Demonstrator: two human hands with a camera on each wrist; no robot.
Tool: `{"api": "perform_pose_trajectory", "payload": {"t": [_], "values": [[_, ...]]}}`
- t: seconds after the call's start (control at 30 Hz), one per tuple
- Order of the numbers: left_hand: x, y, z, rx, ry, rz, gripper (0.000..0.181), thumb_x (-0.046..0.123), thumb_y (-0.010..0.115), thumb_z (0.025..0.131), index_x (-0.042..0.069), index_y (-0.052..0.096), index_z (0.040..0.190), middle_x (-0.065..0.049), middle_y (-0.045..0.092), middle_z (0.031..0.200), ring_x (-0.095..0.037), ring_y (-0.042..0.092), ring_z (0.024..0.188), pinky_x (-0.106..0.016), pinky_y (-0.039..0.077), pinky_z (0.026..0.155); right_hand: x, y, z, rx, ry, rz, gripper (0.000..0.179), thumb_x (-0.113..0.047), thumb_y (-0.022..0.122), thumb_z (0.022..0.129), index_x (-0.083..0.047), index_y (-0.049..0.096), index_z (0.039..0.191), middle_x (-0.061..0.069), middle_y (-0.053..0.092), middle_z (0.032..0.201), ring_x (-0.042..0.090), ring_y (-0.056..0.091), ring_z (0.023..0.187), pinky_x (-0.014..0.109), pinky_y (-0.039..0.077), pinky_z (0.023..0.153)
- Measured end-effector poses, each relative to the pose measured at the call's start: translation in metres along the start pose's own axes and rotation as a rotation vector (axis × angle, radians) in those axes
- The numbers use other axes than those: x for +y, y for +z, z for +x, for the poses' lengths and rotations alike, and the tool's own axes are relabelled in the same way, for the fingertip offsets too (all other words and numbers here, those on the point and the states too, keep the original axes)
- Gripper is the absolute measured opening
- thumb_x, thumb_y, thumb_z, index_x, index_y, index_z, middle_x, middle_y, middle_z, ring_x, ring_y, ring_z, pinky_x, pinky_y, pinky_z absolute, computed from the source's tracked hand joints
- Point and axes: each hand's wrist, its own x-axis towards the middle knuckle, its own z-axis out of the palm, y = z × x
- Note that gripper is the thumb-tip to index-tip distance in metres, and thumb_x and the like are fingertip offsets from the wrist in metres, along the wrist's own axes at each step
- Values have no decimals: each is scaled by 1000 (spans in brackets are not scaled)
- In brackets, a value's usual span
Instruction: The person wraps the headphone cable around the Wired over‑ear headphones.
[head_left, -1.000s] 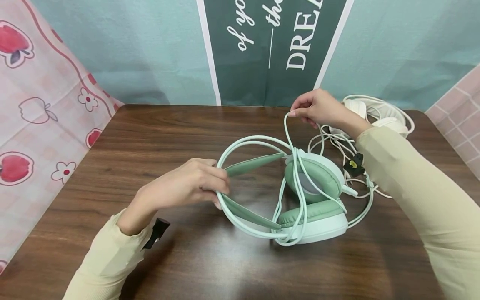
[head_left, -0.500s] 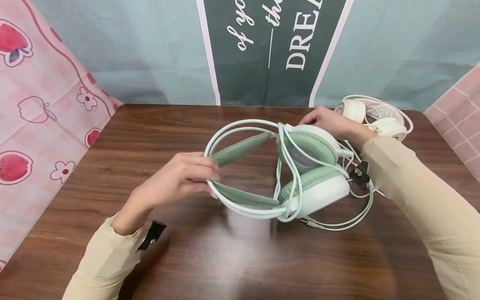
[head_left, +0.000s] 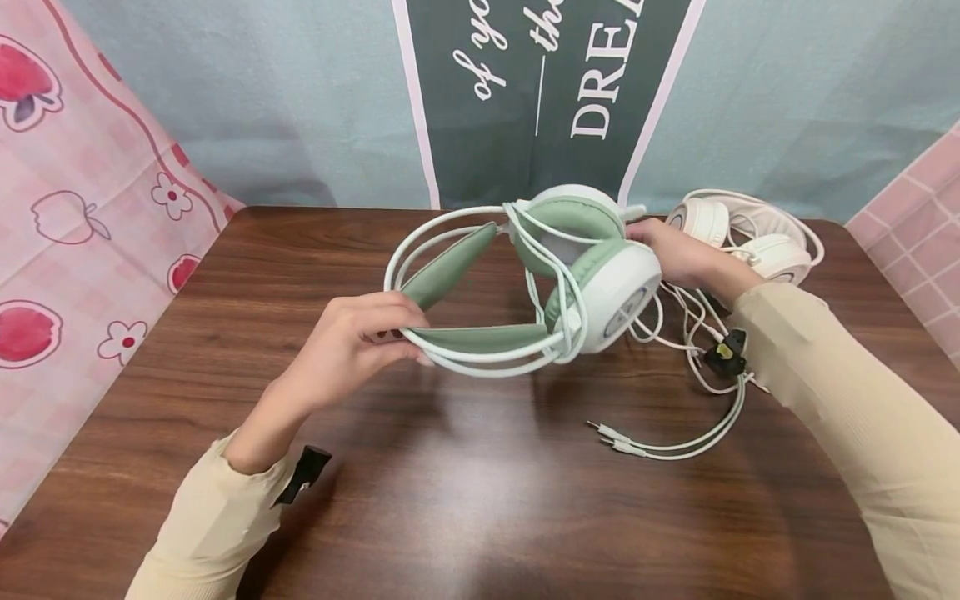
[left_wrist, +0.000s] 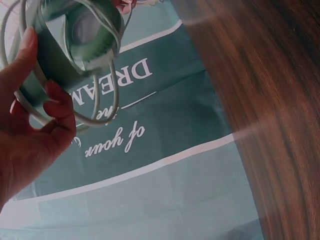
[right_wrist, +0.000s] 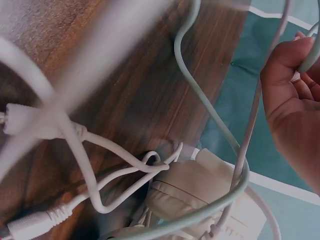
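A pair of mint-green and white headphones [head_left: 622,292] is held over the table, tilted, with both ear cups toward the right and loops of cable around the headband. My left hand [head_left: 360,337] grips the top of the headband, fingers and thumb on either side of it, as the left wrist view also shows. Behind the ear cups is my right hand [head_left: 675,250], its fingertips partly hidden in the head view. The right wrist view shows that hand [right_wrist: 292,90] with its fingers curled round the pale green headphone cable [right_wrist: 212,107]. Two slim plugs [head_left: 618,440] of green cable hang below my right wrist.
White headphones [head_left: 776,254] lie at the table's back right corner, beside my right forearm. Their tangled white cables [head_left: 693,333] spread under my right wrist. A hanging cloth [head_left: 300,108] with printed lettering rises behind the wooden table [head_left: 465,508]; pink patterned cloth [head_left: 90,192] lines the left side.
The green headphones have risen, shifted left and back, and tilted, ear cups upward. My right hand has come down and to the right, behind the cups. The cable plugs now show.
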Motion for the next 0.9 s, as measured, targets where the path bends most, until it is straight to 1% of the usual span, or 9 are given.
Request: {"api": "perform_pose_trajectory", "payload": {"t": [0.07,0.13,0.2,0.23,0.33,0.4,0.53,0.63,0.9], "values": [[0,-1,0,33,-28,21,23,-4,78,61,7,68,79,2,62,79,-8,55,71,-18,44,59,1,0,-1,-24,44,67,21,16,48,80,13,53,99,13,57,72,16,54,55,28,47,49],[1,-2,0,64,-61,46,23,-4,79,61,7,68,78,2,63,78,-8,54,69,-17,44,58,1,0,-3,-37,90,127,14,14,47,81,10,51,94,12,54,64,19,51,46,31,44,42],[1,-4,-1,94,-99,68,23,-4,79,60,7,69,78,2,63,77,-7,53,66,-15,42,56,0,-1,-4,-46,117,146,2,8,50,86,8,50,87,11,52,60,19,50,43,30,44,42],[1,-6,-1,109,-113,77,23,-4,80,60,7,69,77,2,63,77,-7,52,65,-15,41,55,0,-1,-5,-48,117,141,3,5,52,87,8,50,87,11,52,60,20,50,43,31,44,42],[2,-9,-1,139,-137,105,23,-3,80,58,6,69,76,1,63,77,-6,50,62,-15,38,53,-3,-1,-7,-47,93,94,15,-6,60,86,7,52,86,11,54,61,21,52,44,30,43,42],[2,-10,-1,145,-144,121,23,-2,81,58,6,69,76,1,62,76,-6,49,61,-15,38,52,-5,-1,-8,-47,70,90,17,-8,61,86,6,53,86,12,54,62,22,53,45,30,43,43],[4,-14,1,159,-148,156,22,-1,81,59,6,69,75,2,61,73,-5,47,59,-15,36,52,-11,-1,-11,-104,26,173,16,-6,55,90,8,47,88,14,55,63,24,56,47,35,48,46],[4,-15,3,173,-147,170,22,-1,81,58,6,69,75,2,62,73,-5,46,59,-15,35,52,-16,-1,-15,-153,10,222,14,-4,50,92,9,44,91,16,55,63,26,57,50,41,50,51],[4,-22,4,217,-160,206,23,0,83,56,5,69,75,2,61,71,-4,43,57,-15,33,51,-24,-6,-28,-199,-30,111,13,-2,49,92,10,48,95,15,57,66,24,61,59,35,52,60]]}}
